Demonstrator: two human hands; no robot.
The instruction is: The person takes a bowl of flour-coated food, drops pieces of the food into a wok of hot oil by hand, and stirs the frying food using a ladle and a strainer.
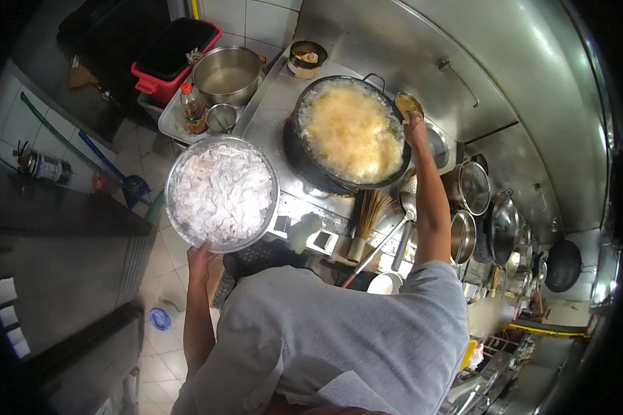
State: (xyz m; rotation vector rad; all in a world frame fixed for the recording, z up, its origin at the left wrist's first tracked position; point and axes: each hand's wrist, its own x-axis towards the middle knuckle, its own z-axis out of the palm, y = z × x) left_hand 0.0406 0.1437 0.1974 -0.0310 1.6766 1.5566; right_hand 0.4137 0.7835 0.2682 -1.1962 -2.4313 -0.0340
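A wide metal bowl (277,200) heaped with white, flour-coated pieces (221,194) is at the left of the stove. My left hand (199,259) is closed on its near rim. In the deep black pot (304,162), pale golden food (356,131) bubbles in frothing oil. At the pot's right edge my right hand (415,130) is closed around a small round scoop (409,104) with a brownish, shiny surface. The scoop's exact kind is unclear, and the fingers partly hide its lower end.
A steel pot (227,75), a sauce bottle (193,111) and a red-rimmed bin (160,86) stand at the back left. A bamboo brush (368,221) and a ladle (408,204) lie in front of the pot. Strainers (473,188) and woks (505,228) line the right wall.
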